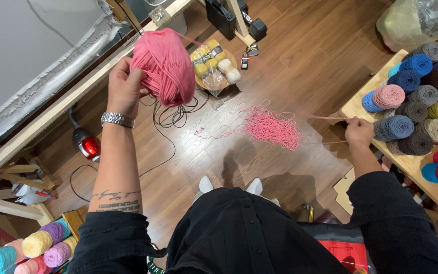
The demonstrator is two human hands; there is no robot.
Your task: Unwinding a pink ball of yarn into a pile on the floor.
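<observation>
The left hand is raised, fingers wrapped around a big ball of pink yarn (a steel watch sits on that wrist). Out to the other side, the right hand pinches a pink strand taut. Below and between the two grips, a loose pink tangle lies on the wooden floor.

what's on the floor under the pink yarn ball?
Under the pink ball in the left hand: black cables on the wood floor. Ball covers part of them. Loose pink yarn lies rightward.
</observation>
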